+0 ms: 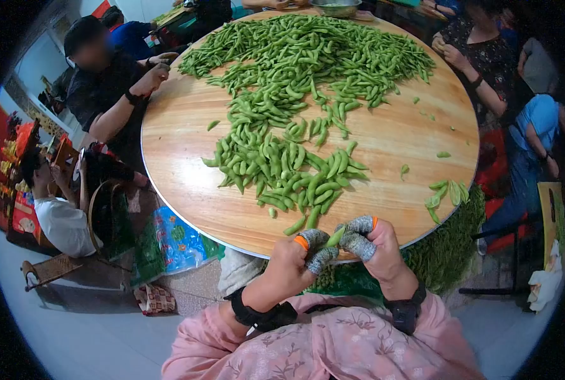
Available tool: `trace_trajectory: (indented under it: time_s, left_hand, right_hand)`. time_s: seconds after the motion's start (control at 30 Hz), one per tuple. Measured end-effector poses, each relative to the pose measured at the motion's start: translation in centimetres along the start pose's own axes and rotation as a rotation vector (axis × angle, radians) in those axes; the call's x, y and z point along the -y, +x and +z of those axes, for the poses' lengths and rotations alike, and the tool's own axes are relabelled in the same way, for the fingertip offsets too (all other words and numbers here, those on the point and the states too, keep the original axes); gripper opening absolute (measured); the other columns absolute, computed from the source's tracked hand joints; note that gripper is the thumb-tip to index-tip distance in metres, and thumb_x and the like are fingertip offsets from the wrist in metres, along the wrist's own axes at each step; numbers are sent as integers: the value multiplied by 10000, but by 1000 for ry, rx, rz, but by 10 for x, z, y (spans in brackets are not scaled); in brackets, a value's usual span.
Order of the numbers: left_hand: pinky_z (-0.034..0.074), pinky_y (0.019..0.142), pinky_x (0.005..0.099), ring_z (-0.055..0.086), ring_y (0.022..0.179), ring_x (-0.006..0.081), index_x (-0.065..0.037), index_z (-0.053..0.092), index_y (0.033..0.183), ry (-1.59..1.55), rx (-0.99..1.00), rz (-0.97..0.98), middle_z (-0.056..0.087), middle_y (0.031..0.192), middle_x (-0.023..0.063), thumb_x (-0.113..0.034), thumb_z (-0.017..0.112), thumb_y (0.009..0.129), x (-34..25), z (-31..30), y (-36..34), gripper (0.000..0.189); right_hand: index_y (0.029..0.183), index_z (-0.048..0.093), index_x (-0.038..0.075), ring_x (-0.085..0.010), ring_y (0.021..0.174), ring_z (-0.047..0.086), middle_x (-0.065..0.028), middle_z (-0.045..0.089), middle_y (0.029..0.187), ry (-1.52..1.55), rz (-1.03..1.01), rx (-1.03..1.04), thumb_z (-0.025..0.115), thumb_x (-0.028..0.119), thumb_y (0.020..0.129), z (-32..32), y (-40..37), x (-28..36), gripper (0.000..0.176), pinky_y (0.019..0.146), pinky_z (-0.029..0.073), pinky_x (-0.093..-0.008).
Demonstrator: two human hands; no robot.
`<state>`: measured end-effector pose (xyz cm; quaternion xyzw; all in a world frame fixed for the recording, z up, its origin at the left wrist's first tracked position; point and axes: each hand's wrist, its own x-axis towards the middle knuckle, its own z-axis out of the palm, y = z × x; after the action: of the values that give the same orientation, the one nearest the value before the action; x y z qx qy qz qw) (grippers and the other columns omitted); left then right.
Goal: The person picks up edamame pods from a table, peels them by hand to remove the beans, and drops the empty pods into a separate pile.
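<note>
At the near edge of the round wooden table (187, 171), a green soybean pod (336, 237) is pinched between my two hands. My left hand (292, 258) has grey knitted finger covers with an orange band and closes on the pod's left side. On the other side, my right hand (378, 248), with similar covers, grips the pod too. Just beyond my fingers lies a loose heap of soybean pods (276, 164), joined to a much larger pile (314, 54) at the back.
Split, pale pods (437, 197) lie near the right rim. A metal bowl (336, 7) stands at the far edge. People sit left and right of the table, one person's hand (152, 79) close to the rim. Below on the right is a green heap (450, 253).
</note>
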<state>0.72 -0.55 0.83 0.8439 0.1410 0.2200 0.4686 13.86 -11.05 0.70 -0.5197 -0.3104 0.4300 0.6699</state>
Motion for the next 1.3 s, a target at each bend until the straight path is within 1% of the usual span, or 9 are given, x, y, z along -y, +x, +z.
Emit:
trace_trajectory:
  time_s: [0.1,0.27,0.4,0.47,0.7,0.77,0.97,1.1,1.3]
  left_hand:
    - [421,539,256,541,592,221,1,547,803,-206,38,-104,543,672,116,-18,579,704,-5,0,-1,106]
    - [429,573,352,534,645,300,1,516,884,426,-23,241,537,690,122,-10,587,611,0,-4,0,282]
    - [402,516,387,487,555,339,-20,514,852,467,-21,295,476,588,139,-38,569,613,8,-1,-1,246]
    - [395,510,364,501,582,340,-21,514,835,391,155,49,495,623,162,-57,534,655,4,-1,-5,185]
    - [368,485,309,456,500,258,-20,517,780,-338,90,-97,466,580,118,-165,460,811,9,3,-10,159]
    - [355,470,229,443,527,86,-12,538,784,-711,84,-370,488,574,18,-169,512,796,15,5,-13,160]
    - [365,494,226,443,536,103,12,533,794,-66,174,-154,507,589,45,-184,517,800,-3,0,-13,198]
    - [380,476,303,466,488,149,20,536,789,-439,239,-113,465,551,159,-88,504,751,0,-2,-13,119]
    - [403,542,276,486,570,169,21,536,793,-244,275,-206,520,631,103,-95,476,783,4,2,-22,131]
  right_hand:
    - [798,560,-15,-85,656,530,-30,574,728,79,-76,-5,572,66,745,2,-3,-1,97,593,429,-206]
    - [841,575,-23,-104,724,546,-37,591,777,50,151,86,520,75,794,-7,-5,-1,122,678,438,-227]
    - [864,569,-30,-128,750,563,-47,589,797,165,184,112,495,94,812,3,-9,9,154,696,449,-232]
    - [867,566,-31,-129,762,562,-49,588,807,146,150,137,496,82,808,2,-8,6,145,700,450,-233]
    - [871,559,-35,-104,745,548,-44,588,826,18,-65,189,508,4,771,-2,-5,-10,119,678,442,-223]
    - [866,562,-32,-100,734,545,-39,588,812,-17,-55,195,512,-3,762,-5,-5,-13,119,669,439,-220]
    - [842,566,-34,-92,708,539,-34,586,766,-253,-19,234,516,-21,744,-2,-10,10,111,652,435,-220]
    - [822,572,-31,-90,696,537,-40,595,753,-224,45,332,516,-26,744,-9,-16,10,96,635,436,-226]
    - [816,579,-24,-86,688,538,-50,597,738,-256,92,319,549,-22,723,-3,-17,9,97,632,437,-222]
